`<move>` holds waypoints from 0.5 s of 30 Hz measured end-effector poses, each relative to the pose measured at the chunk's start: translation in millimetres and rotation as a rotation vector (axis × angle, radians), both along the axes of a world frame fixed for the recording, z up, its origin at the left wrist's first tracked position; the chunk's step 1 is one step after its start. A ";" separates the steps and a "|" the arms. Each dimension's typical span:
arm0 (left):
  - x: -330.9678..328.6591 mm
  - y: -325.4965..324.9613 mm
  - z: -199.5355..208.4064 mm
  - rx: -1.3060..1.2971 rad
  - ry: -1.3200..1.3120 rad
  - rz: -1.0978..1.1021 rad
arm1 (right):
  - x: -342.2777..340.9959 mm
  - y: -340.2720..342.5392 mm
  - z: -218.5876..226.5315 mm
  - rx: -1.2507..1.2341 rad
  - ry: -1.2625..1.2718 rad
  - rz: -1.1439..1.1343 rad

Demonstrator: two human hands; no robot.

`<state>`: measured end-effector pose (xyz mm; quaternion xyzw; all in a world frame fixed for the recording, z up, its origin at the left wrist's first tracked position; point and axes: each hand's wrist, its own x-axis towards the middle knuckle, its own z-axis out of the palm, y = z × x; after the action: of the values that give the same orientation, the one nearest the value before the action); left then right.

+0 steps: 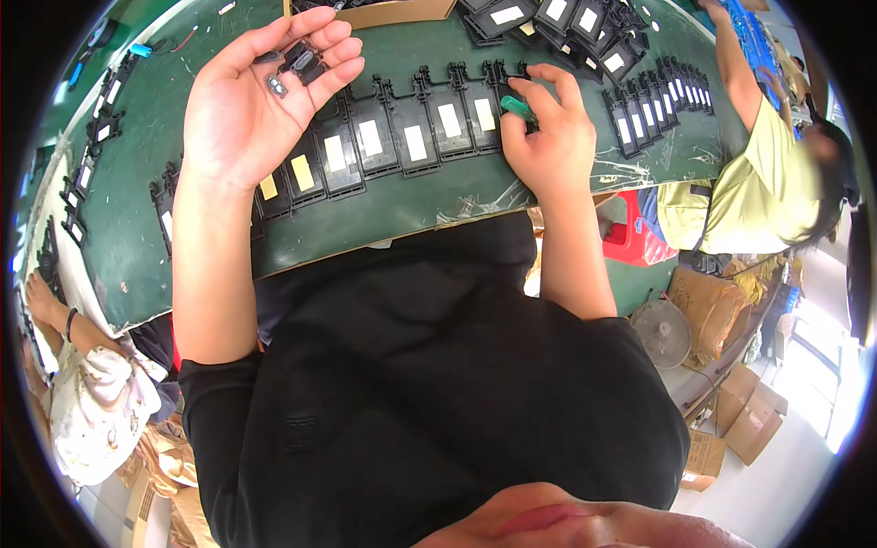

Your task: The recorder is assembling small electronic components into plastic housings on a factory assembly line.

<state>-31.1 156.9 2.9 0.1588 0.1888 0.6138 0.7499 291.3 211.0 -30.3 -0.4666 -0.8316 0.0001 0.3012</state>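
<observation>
My left hand (242, 114) is palm up over the table's far left part, its fingers curled around several small black and grey plastic parts (301, 64). At the right end of a row of black plastic panels (416, 144), my right hand (557, 137) is closed on a small green-handled tool (517, 108); its kind is not clear. The fingertips are at the upper edge of the last panel, partly hiding it. Each panel in the row carries a white or yellow label and has small fittings along its far edge.
Beyond the row sit a cardboard box (388, 13) and a heap of black panels (557, 32). Another panel row (653, 105) lies to the right on the green table (365, 215). Co-workers are at both sides: a yellow shirt (731, 205) right, a patterned sleeve (100, 411) left.
</observation>
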 end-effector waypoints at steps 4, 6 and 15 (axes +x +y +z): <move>0.9 0.4 0.2 -0.009 0.004 0.003 | 0.0 -0.5 0.2 -0.001 -0.020 -0.005; 1.2 0.2 0.1 -0.002 0.001 -0.001 | -1.0 -0.5 1.5 -0.002 -0.023 -0.005; 4.4 -0.2 1.4 -0.004 0.032 -0.003 | -0.2 1.2 1.2 0.005 -0.040 0.005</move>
<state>-26.7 156.7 4.2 0.1674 0.2017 0.6098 0.7480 291.1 212.2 -29.1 -0.4637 -0.8386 -0.0104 0.2856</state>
